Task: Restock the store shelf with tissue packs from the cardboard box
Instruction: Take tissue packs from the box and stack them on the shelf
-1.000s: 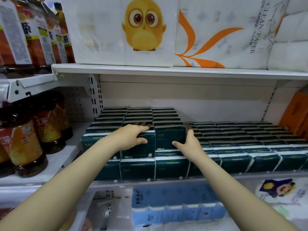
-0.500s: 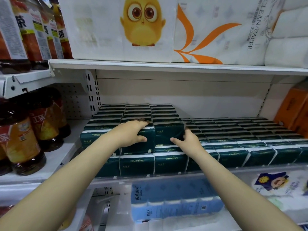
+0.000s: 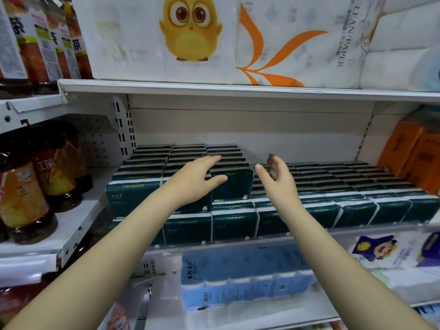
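1. The middle shelf (image 3: 352, 231) held dark green tissue packs (image 3: 232, 185). The bottom layer ran the full width, and a second layer covered only the left part.
2. The left hand (image 3: 195, 179) lay flat on that upper layer, fingers straight, gripping nothing.
3. The right hand (image 3: 277, 178) hovered just beside the stack's right edge, fingers spread and empty.
4. We saw no cardboard box in view.
5. We judged the restock partly done, with the right side's second layer left to fill.
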A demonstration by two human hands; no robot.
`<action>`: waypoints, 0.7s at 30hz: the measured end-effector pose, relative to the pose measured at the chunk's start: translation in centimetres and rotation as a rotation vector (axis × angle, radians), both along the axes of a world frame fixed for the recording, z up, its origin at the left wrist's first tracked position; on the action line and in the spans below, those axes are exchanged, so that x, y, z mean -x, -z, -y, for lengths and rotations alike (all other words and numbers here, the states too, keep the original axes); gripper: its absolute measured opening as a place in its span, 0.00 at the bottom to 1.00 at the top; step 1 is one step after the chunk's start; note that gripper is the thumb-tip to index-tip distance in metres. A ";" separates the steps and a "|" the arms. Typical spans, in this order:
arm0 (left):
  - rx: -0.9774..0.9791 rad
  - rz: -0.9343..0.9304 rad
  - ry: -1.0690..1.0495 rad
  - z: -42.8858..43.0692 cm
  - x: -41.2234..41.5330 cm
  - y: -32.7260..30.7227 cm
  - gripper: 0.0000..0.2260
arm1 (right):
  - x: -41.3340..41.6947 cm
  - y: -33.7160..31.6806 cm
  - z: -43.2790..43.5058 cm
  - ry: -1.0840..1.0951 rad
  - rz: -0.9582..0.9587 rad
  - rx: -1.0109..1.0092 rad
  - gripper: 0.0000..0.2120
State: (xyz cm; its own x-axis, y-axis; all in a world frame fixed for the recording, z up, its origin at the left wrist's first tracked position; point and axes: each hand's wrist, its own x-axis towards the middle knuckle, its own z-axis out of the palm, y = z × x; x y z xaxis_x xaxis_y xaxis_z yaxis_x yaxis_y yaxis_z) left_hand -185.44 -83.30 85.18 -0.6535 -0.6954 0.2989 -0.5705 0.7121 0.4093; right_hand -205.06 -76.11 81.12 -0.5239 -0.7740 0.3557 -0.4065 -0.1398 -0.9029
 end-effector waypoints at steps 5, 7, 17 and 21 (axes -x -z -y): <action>-0.059 -0.293 0.046 -3.6 3.0 1.0 0.23 | 0.1 -0.9 -4.4 -0.028 0.163 0.195 0.16; -0.138 -0.403 0.083 -5.2 4.3 1.8 0.22 | 0.6 -0.5 -6.6 -0.015 0.169 0.210 0.14; -0.479 -0.551 0.173 -14.2 9.4 9.5 0.20 | 5.0 6.7 -16.5 0.042 0.235 0.125 0.11; -0.645 -0.482 0.116 -16.8 9.8 14.8 0.19 | 6.6 12.6 -19.1 0.079 0.359 0.013 0.09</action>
